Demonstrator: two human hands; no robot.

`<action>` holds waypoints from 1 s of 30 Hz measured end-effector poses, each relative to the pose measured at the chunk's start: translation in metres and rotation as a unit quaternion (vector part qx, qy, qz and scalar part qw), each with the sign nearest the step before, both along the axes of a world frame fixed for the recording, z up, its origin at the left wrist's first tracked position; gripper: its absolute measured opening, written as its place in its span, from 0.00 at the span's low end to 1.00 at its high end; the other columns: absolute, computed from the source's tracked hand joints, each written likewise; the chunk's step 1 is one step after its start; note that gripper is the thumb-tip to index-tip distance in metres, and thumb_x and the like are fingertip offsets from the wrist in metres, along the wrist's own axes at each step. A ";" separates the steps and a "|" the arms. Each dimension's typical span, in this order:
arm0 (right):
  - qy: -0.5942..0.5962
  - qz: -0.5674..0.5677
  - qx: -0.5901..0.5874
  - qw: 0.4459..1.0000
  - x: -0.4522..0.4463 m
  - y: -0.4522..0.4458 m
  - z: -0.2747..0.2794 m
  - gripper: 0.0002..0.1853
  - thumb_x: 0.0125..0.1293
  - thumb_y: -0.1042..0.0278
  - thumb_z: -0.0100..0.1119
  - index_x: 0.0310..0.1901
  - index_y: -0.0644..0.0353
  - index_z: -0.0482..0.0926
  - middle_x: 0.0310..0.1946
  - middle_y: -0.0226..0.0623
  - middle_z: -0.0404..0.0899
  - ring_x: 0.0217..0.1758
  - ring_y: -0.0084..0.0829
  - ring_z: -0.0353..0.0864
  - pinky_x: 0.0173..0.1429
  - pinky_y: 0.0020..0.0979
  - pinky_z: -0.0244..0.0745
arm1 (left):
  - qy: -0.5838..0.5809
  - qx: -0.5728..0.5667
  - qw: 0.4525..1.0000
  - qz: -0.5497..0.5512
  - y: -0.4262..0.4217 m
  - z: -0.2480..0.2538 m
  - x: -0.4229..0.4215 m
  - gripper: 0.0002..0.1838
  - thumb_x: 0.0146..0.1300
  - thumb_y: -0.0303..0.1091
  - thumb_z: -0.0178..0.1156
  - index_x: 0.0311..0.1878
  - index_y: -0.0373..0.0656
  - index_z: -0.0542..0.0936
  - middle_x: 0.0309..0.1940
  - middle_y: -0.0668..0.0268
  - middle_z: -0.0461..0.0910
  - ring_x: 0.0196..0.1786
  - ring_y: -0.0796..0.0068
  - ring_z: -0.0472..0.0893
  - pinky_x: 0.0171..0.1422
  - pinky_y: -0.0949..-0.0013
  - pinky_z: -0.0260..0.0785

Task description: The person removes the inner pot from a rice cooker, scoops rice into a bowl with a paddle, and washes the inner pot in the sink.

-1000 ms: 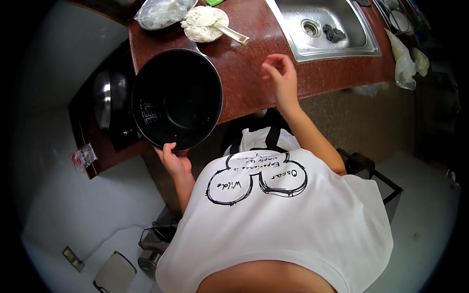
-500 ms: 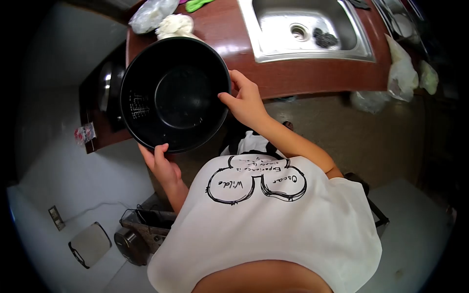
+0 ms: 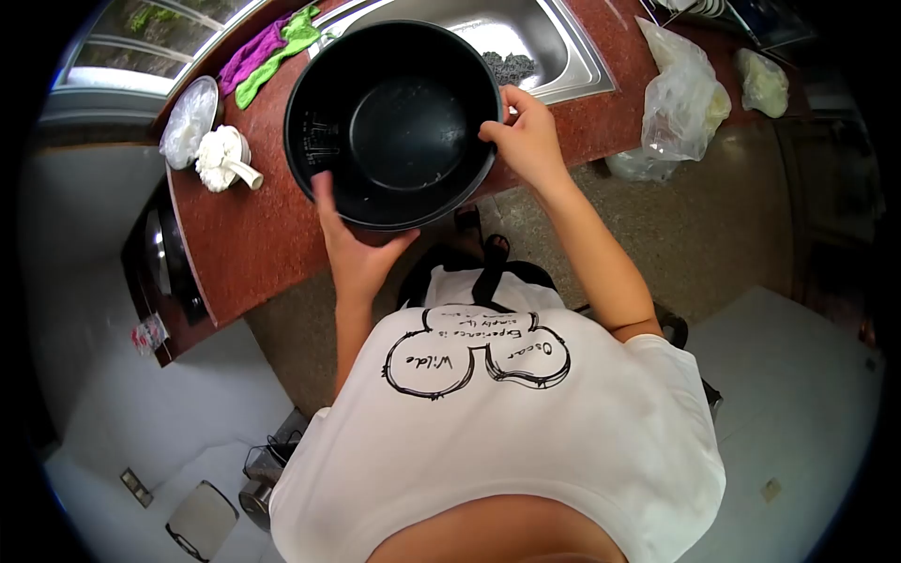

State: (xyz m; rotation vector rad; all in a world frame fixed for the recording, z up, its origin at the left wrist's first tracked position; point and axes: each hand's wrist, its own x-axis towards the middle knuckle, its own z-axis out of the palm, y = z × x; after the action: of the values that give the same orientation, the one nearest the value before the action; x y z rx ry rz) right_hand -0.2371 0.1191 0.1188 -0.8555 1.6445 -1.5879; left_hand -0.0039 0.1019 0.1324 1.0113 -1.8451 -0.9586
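A black rice cooker inner pot (image 3: 418, 131) is held above the counter's front part, its mouth tilted toward me. White level marks show on its inner left wall, and a few small light specks or drops lie inside. My right hand (image 3: 533, 141) grips the right rim, the thumb inside and the fingers behind the wall. At the lower left rim is my left hand (image 3: 361, 258), one finger over the edge and another digit spread along the outside beneath it. The pot covers part of the steel sink (image 3: 587, 70), where a dark scrubber (image 3: 510, 68) lies.
On the reddish counter (image 3: 253, 244) are a white cloth-like bundle (image 3: 223, 159), a bowl with clear plastic (image 3: 190, 122), and purple (image 3: 253, 52) and green (image 3: 279, 58) cloths. Plastic bags (image 3: 680, 103) hang over the right edge. A stove (image 3: 160, 253) stands at left.
The pot has shifted right and slightly up with both hands, now overlapping the sink. My left hand has spread its grip at the rim. The view has turned, showing the window and more counter.
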 end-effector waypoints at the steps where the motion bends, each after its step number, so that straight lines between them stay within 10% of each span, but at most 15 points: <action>1: 0.019 -0.005 0.006 1.000 -0.008 -0.006 -0.002 0.13 0.38 0.78 0.58 0.18 0.61 0.61 0.14 0.31 0.64 0.19 0.20 0.64 0.25 0.24 0.62 | -0.035 0.008 0.999 0.005 -0.011 -0.011 -0.007 0.46 0.31 0.35 0.77 0.58 0.43 0.63 0.58 0.49 0.59 0.60 0.56 0.63 0.63 0.63 0.57; 6: 0.025 -0.008 0.053 0.998 -0.043 -0.034 -0.002 0.13 0.40 0.78 0.59 0.17 0.59 0.61 0.14 0.29 0.65 0.20 0.20 0.65 0.26 0.23 0.63 | -0.064 -0.017 0.997 0.031 -0.053 -0.032 -0.049 0.24 0.28 0.39 0.78 0.26 0.43 0.74 0.37 0.59 0.70 0.38 0.63 0.74 0.43 0.64 0.70; 14: -0.076 -0.042 0.119 0.989 -0.157 -0.104 -0.024 0.13 0.60 0.59 0.47 0.26 0.58 0.77 0.22 0.29 0.75 0.27 0.24 0.74 0.30 0.26 0.67 | -0.103 0.059 0.990 0.078 -0.090 -0.033 -0.121 0.24 0.28 0.38 0.79 0.22 0.40 0.72 0.34 0.62 0.69 0.35 0.71 0.76 0.36 0.70 0.75; 18: 0.332 -0.023 0.146 0.932 -0.230 -0.204 -0.042 0.23 0.61 0.56 0.49 0.52 0.63 0.72 0.48 0.49 0.75 0.49 0.47 0.74 0.53 0.39 0.67 | -0.090 0.013 0.990 0.103 -0.088 -0.038 -0.150 0.25 0.26 0.37 0.80 0.24 0.41 0.72 0.32 0.62 0.71 0.35 0.70 0.76 0.35 0.70 0.74; 21: 0.393 0.007 0.110 0.913 -0.250 -0.253 -0.079 0.18 0.61 0.59 0.46 0.49 0.59 0.75 0.51 0.50 0.72 0.52 0.49 0.71 0.58 0.42 0.64 | -0.072 0.003 0.990 0.118 -0.087 -0.047 -0.170 0.24 0.27 0.37 0.79 0.23 0.40 0.72 0.36 0.60 0.71 0.36 0.69 0.77 0.36 0.70 0.74; 24: 0.668 0.121 -0.006 0.734 -0.281 -0.265 -0.123 0.15 0.58 0.66 0.45 0.44 0.60 0.76 0.51 0.47 0.72 0.55 0.45 0.70 0.61 0.41 0.60 | -0.068 0.005 0.989 0.131 -0.085 -0.054 -0.190 0.24 0.28 0.36 0.79 0.21 0.40 0.71 0.42 0.56 0.70 0.38 0.67 0.78 0.37 0.70 0.74; 27: 0.668 0.227 -0.217 0.675 -0.310 -0.259 -0.125 0.12 0.55 0.68 0.48 0.40 0.59 0.77 0.46 0.43 0.74 0.53 0.42 0.70 0.60 0.43 0.62 | -0.088 0.011 0.985 0.149 -0.086 -0.056 -0.204 0.24 0.27 0.35 0.79 0.21 0.40 0.70 0.41 0.58 0.70 0.39 0.68 0.77 0.37 0.70 0.74; 30: 0.285 0.098 -0.028 0.953 -0.247 -0.199 -0.042 0.12 0.56 0.66 0.51 0.41 0.57 0.77 0.44 0.42 0.75 0.50 0.41 0.72 0.51 0.45 0.70 | -0.090 0.033 0.984 0.152 -0.089 -0.055 -0.215 0.24 0.28 0.35 0.79 0.22 0.40 0.70 0.40 0.60 0.70 0.40 0.68 0.76 0.37 0.69 0.74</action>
State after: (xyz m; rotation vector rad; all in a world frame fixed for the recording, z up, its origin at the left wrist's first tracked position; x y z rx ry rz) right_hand -0.4839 -0.0797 0.0768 -1.5664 1.8231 -1.3229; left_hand -0.2193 0.0132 0.0779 1.4140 -1.7431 -0.7687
